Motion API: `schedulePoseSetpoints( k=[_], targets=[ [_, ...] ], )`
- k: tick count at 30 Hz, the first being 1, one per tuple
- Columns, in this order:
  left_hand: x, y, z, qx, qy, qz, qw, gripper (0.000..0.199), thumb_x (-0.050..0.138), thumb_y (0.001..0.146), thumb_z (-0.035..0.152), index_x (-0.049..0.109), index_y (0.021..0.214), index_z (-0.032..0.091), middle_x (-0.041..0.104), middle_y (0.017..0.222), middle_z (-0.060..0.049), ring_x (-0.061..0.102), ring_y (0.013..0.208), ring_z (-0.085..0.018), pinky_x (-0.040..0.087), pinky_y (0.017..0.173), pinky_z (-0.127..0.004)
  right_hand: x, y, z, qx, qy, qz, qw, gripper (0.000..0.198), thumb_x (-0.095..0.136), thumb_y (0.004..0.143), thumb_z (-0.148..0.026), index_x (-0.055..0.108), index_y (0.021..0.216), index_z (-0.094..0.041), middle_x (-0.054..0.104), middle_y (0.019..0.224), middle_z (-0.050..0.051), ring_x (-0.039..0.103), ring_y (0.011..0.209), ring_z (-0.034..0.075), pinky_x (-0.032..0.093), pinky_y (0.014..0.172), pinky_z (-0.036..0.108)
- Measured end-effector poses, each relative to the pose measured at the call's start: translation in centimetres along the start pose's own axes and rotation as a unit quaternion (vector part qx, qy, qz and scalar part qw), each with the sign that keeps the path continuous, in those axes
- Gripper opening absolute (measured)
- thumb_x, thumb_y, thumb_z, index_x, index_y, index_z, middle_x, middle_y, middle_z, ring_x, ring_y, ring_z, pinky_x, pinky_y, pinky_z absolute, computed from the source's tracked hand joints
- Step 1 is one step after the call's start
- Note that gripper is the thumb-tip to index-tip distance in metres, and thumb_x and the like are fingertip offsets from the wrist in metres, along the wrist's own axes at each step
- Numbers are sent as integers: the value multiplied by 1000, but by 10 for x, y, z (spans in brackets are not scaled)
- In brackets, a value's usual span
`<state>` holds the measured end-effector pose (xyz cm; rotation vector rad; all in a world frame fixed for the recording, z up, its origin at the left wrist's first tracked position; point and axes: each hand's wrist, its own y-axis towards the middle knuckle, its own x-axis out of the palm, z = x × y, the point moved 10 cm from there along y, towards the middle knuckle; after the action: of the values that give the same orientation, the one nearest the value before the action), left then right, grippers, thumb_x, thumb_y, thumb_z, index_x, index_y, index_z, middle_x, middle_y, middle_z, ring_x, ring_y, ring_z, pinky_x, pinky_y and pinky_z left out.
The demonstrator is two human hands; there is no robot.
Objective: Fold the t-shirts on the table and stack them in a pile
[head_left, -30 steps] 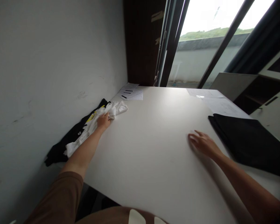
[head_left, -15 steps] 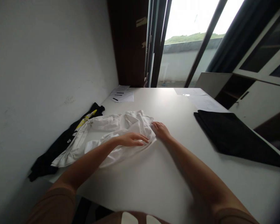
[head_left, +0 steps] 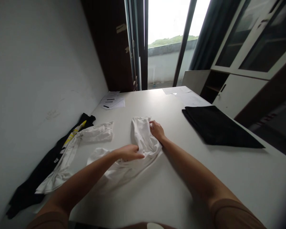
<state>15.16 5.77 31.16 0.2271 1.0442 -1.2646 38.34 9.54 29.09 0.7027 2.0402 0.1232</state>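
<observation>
A thin white garment (head_left: 140,135), its exact kind unclear among the folds, lies crumpled on the white table (head_left: 181,178) in front of me. My left hand (head_left: 129,152) presses into its near left part, thumb and fingers closed around a fold, some fingertips hidden by cloth. At the garment's right edge my right hand (head_left: 157,129) has its fingers curled over the fabric. Left of it, apart from both hands, another stretch of white cloth (head_left: 97,133) lies beside a black garment with yellow and white marks (head_left: 54,149); my left forearm covers part of the area between.
A folded black cloth (head_left: 219,125) lies on the table's right side. Papers (head_left: 113,101) rest at the far left, and more sheets (head_left: 186,95) at the far right. A wall (head_left: 38,79) borders the left; white cabinets (head_left: 240,89) stand beyond the right edge.
The view has turned to the right. The middle white garment has been drawn away from the white cloth at left and now forms a narrower upright fold. My left hand has closed on the fabric.
</observation>
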Motion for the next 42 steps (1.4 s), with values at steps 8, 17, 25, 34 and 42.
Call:
schedulePoseSetpoints(
  k=[8,17,25,34,42],
  targets=[
    [-53,50,-59,-166,-174,115,964,48,46,101,58,66,114,16,77,100,-11,75,86,-21,59,73,-30,-34,7,37,100,127,112,980,35,45,89,-19,71,112,-19,67,110,11,63,100,23,48,95,33],
    [-78,68,-72,-176,164,279,930,50,58,95,44,49,141,25,64,135,-13,64,122,-29,48,98,-37,-52,15,78,150,172,126,965,35,48,85,-25,75,105,-17,72,92,7,63,84,21,48,82,30],
    [-90,44,-97,-214,197,364,885,44,53,99,40,48,138,22,63,131,-14,60,121,-29,46,98,-37,-85,9,54,106,-3,144,984,31,48,95,-22,73,114,-16,59,119,17,56,112,30,44,101,40],
    [-79,45,-97,-217,200,370,881,36,53,99,55,66,95,21,64,118,-14,52,121,-35,41,101,-47,17,-24,-96,-52,-30,-105,993,37,66,94,-53,67,118,-25,68,113,10,61,102,26,46,85,32],
    [-76,51,-99,-190,223,319,901,27,51,102,44,66,98,22,66,120,-12,52,120,-32,40,101,-45,15,-26,-79,-16,-48,-94,994,15,52,97,-21,64,105,-23,72,100,7,65,92,23,42,78,28]
  ],
)
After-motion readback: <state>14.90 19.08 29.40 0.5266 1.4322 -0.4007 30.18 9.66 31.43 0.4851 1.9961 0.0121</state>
